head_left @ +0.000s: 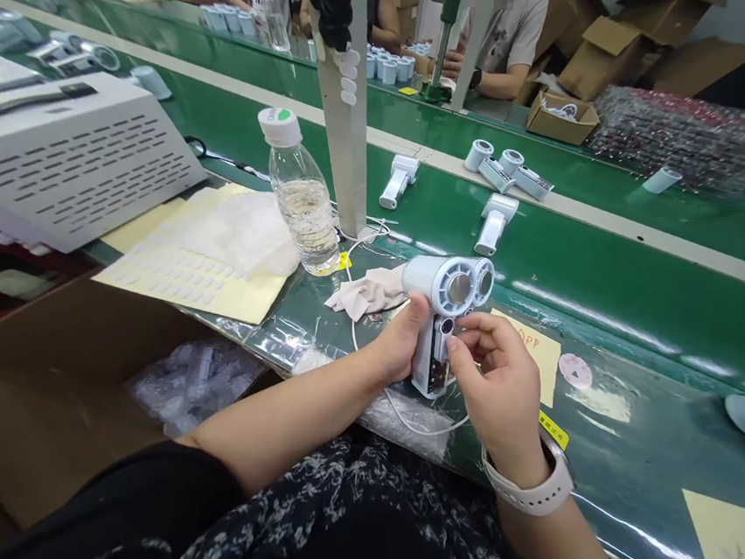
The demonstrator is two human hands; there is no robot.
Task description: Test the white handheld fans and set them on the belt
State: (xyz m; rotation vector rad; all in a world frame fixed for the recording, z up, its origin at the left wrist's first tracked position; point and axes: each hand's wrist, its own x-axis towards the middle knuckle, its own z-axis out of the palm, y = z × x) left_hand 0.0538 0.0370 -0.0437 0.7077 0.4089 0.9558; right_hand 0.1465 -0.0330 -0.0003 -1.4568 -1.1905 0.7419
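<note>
Steadying the white twin-head fan (446, 285) above the green bench (633, 309), I hold my left grip (394, 339) closed firmly round its handle while my right grip (485, 383) pinches the small round port (447, 326) gently, square to the body.

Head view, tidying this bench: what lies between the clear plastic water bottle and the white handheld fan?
In the head view, a crumpled beige cloth and thin white cable lie between the bottle and the fan.

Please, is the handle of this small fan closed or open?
Open: the fan shows a bare circuit board in its handle, between the left hand and right hand.
</note>
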